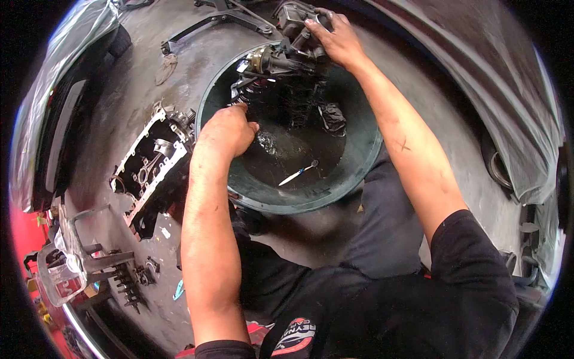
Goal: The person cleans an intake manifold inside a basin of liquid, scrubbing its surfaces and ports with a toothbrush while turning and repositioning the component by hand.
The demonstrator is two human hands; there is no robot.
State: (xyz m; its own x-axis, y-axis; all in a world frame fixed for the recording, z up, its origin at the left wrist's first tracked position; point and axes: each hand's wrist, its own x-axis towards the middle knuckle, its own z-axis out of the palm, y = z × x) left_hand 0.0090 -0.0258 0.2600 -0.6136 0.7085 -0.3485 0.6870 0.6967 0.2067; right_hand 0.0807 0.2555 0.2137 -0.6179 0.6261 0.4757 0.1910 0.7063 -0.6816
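A black short-sleeved shirt [388,311] bears a red, white and grey printed logo [296,337] at the bottom centre of the frame. The trousers [385,218] are dark grey. A small X-shaped mark [403,145] sits on the right forearm [412,161].

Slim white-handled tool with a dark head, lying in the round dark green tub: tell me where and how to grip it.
Pinch the slim white handle across its width, coming from above over the near wall of the tub. The handle's bare end points toward the wearer's side, while the dark head points away.
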